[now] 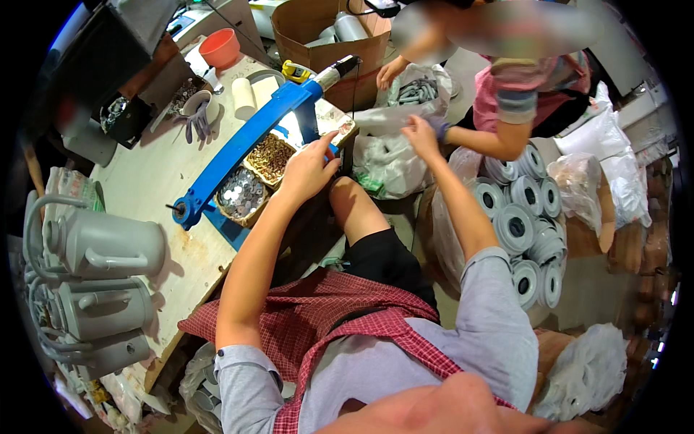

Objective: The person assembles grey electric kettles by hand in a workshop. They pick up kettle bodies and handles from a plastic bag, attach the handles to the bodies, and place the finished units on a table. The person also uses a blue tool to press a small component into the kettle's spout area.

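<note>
My left hand point(311, 168) is beside the working end of a blue bench press point(246, 134), its fingers apart and nothing visible in them. Under the press arm sit two small trays, one of brass-coloured fittings point(269, 157), the other of grey washers point(242, 192). My right hand point(421, 137) reaches out above a white plastic bag point(387, 168). Its fingers are drawn together; whether something small is between them is hidden. A co-worker's hand point(391, 72) is by another bag holding grey plastic parts point(417, 92).
Three grey watering cans point(116, 242) line the left of the workbench point(184, 271). An orange bowl point(220, 48) and a glove point(196, 124) lie farther back. Behind stands a cardboard box point(289, 29). Grey ring-shaped parts point(515, 228) are piled at my right, near the co-worker point(531, 87).
</note>
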Available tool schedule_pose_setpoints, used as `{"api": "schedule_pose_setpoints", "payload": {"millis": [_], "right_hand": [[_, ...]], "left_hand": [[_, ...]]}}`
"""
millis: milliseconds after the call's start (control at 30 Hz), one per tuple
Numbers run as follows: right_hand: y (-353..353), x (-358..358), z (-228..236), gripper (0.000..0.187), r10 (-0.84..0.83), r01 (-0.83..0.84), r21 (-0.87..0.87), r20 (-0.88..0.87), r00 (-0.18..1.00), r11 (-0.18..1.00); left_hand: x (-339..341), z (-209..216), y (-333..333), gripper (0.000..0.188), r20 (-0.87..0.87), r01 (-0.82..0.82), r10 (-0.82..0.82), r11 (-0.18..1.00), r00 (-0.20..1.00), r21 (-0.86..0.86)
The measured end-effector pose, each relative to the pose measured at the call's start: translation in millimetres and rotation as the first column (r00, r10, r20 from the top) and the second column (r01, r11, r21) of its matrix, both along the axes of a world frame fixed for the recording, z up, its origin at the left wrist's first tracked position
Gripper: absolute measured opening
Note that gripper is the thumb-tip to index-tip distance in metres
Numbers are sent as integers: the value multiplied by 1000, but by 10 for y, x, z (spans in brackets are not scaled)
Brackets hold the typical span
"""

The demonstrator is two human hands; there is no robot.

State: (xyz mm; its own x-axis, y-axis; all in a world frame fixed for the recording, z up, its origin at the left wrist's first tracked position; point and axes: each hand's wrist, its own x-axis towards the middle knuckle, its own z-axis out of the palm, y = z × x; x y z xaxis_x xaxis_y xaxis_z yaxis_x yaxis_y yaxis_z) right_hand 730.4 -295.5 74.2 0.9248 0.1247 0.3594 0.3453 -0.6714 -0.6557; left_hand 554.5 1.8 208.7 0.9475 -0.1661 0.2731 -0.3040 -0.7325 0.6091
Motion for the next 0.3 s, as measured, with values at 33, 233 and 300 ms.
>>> {"api": "schedule_pose_setpoints", "payload": {"millis": [33,233,300], "right_hand": [[-24,115,-71,39,7,5,188,-66,998,982],[265,-12,-910,65,268,-378,-323,-338,902,867],[282,31,-1409,83,243,-352,-496,-271,931,794]], "left_hand": [[101,-154,7,52,-66,1,-1,1000,998,-3],[640,-803,-384,42,-299,16,70,961,952,276],[841,-904,-545,46,-254,-16,170,857,952,515]]}}
